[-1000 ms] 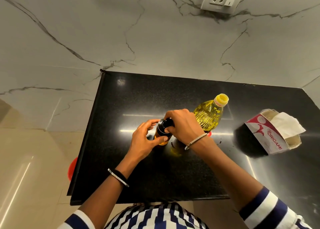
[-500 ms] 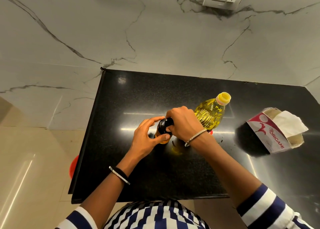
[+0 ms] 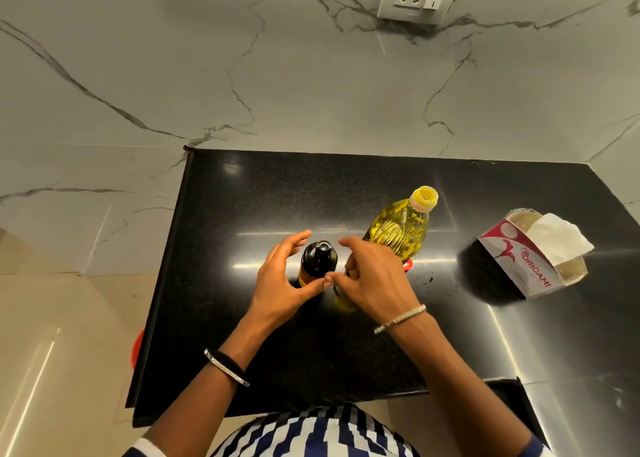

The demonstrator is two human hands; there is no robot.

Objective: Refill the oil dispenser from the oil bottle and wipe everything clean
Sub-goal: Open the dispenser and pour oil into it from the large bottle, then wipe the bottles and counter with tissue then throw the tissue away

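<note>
- so your right hand (image 3: 375, 283) was clamped over the top of the oil dispenser (image 3: 318, 261) half a second ago, and now it's come off: fingers loosely bent, holding nothing I can see
- your left hand (image 3: 282, 281) has let go of the body too, fingers spread wide around it, thumb tip touching or just shy of the lower side, can't tell which
- the dispenser stands upright on its own between your two hands, black cap on, about mid-way across the black counter (image 3: 242, 214)
- the oil bottle (image 3: 398, 231) is just behind your right hand, upright, yellow cap on
- my guess is you just finished twisting that top, and with both capped the wiping is what's left, though you might only have been loosening it
- there's a yellowish patch under your right hand that could be oil or just a reflection
- the tissue box (image 3: 533, 266) sits well apart to your right, with bare counter between it and the bottle, so the reach looks open
- watch the bottle when you swing right, it's the one thing to knock
- the counter's left edge drops to the floor not far past your left hand, and there's plenty of bare top toward you
</note>
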